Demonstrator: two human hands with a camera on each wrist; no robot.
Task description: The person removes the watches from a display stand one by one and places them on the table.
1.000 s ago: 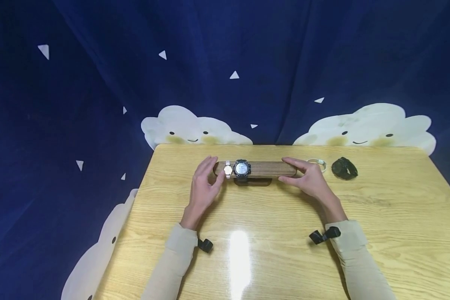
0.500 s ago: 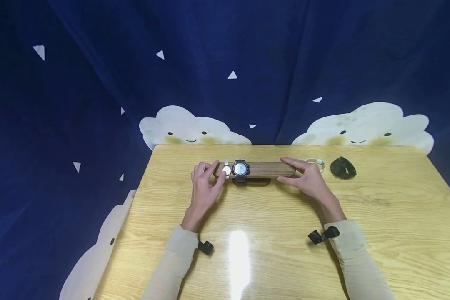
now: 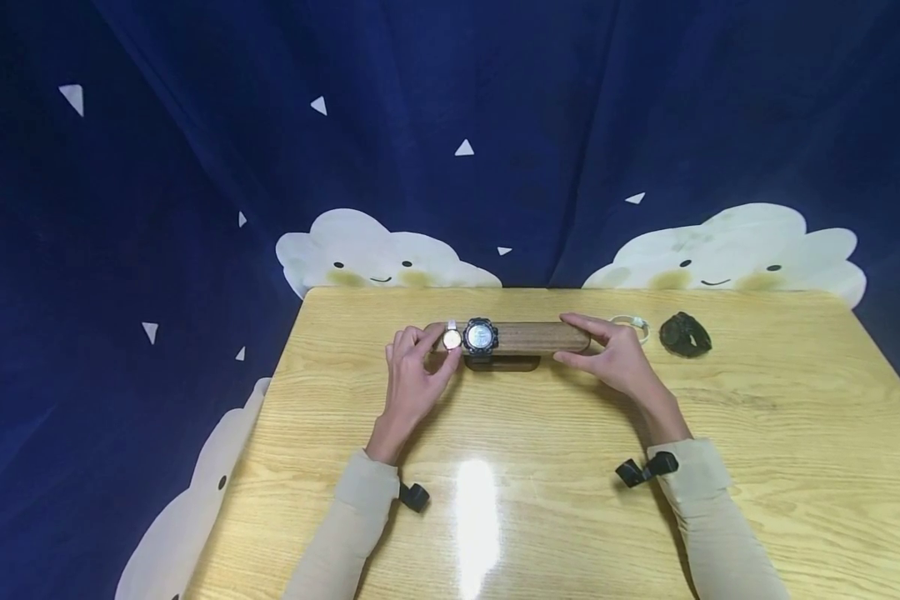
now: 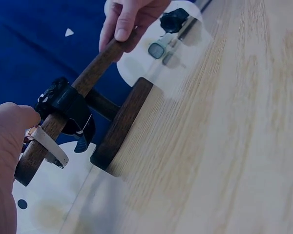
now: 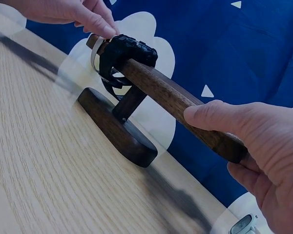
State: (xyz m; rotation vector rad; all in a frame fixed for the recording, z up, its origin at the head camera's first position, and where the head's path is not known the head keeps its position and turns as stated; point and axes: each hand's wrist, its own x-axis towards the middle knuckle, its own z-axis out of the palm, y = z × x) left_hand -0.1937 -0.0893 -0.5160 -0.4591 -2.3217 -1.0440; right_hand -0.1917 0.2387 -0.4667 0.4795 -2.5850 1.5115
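Head view looks forward-down from afar; 2 close wrist views face inward, sharing the wooden stand (image 3: 521, 337).

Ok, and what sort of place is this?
Probably a staged indoor tabletop setup, though the wider room isn't shown: a dark blue cloth backdrop with smiling clouds, a wood-grain table before it, and a wooden stand bearing a white-strapped watch and a black watch.
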